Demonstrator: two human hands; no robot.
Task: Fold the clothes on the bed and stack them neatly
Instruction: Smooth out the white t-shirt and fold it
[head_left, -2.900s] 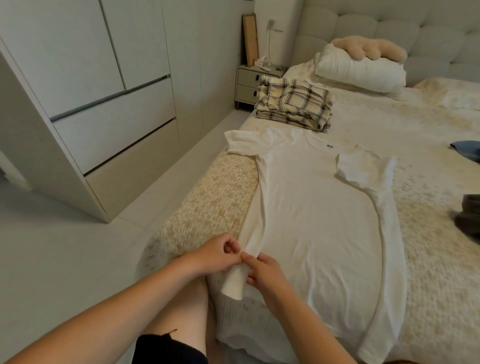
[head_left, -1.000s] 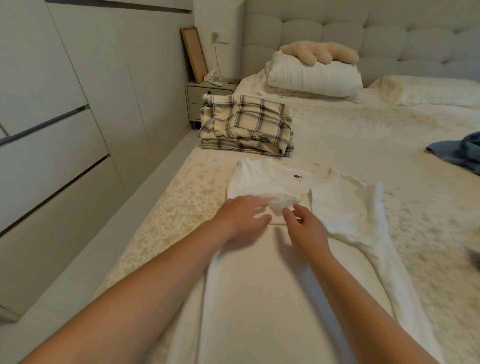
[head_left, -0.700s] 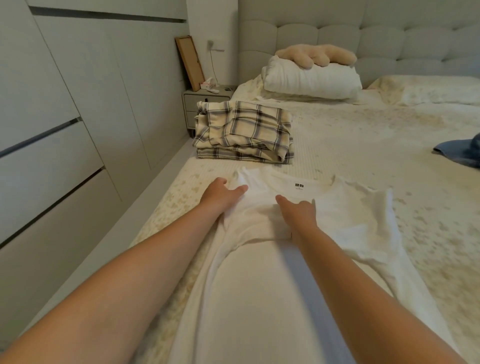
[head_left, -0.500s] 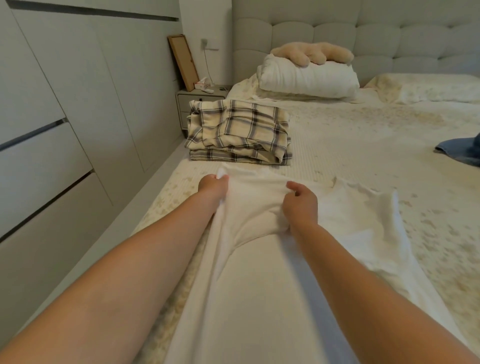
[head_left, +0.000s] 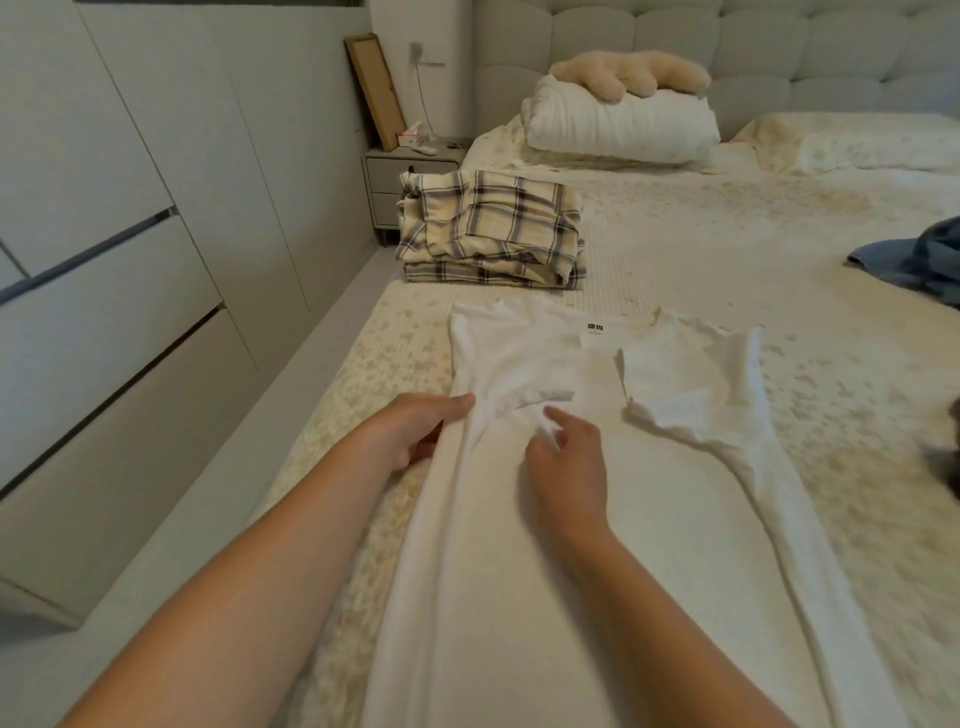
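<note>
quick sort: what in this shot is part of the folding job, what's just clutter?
Part of the job:
white T-shirt, left hand at its folded edge, right hand on top
folded plaid stack
blue garment, unfolded
bed

Just lying about:
white pillow
plush toy
nightstand
wooden frame

Plaid stack behind T-shirt
</note>
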